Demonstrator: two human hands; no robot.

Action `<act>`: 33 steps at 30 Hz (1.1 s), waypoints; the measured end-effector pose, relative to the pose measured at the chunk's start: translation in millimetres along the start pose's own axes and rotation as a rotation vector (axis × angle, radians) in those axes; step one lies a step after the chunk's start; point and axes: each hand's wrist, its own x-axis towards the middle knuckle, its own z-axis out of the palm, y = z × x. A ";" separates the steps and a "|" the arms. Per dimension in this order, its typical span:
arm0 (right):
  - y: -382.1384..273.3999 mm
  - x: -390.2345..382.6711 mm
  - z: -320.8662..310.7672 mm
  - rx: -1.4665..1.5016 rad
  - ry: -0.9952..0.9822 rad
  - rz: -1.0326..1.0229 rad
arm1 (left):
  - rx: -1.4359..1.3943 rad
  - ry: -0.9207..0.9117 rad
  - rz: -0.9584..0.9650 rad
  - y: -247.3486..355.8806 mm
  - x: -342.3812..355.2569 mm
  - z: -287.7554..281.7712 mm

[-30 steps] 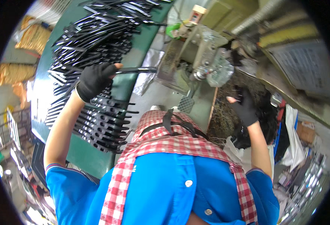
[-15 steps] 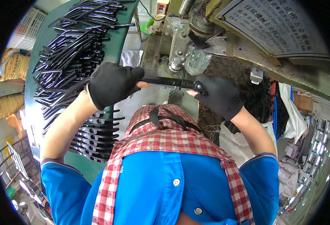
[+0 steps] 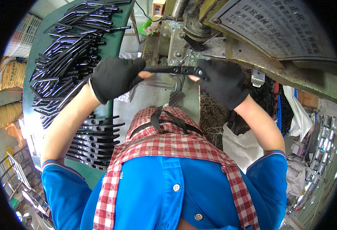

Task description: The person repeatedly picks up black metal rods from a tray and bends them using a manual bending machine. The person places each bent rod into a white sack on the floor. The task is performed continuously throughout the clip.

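Observation:
Both my hands wear black gloves with bare fingertips. Closed around a black metal tube (image 3: pixel 161 69), my left hand (image 3: pixel 115 79) holds its left part. My right hand (image 3: pixel 226 82) grips the other end, where a joint with small holes and a rivet-like round head shows beside the fingers. The piece lies nearly level in front of the machine's metal post (image 3: pixel 179 48). How far the tube runs on behind my left hand is partly hidden. To the left, many black bent tubes (image 3: pixel 67 57) lie heaped, and a row of black brackets with holes (image 3: pixel 93 145) sits nearer me.
A green table (image 3: pixel 116 36) carries the heap and the row. The machine's large head with a metal label plate (image 3: pixel 268 30) overhangs at upper right. A white sack (image 3: pixel 239 143) and black parts (image 3: pixel 260 101) stand by my right arm. A foot pedal (image 3: pixel 176 98) shows below.
Both hands have moved up slightly with the tube, closer to the machine's post. My right hand now covers most of the clear bag. The whole view has shifted a little.

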 end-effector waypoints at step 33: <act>12.4 28.0 12.4 -0.140 -0.182 0.257 | 0.083 0.090 0.049 -81.9 18.5 -6.7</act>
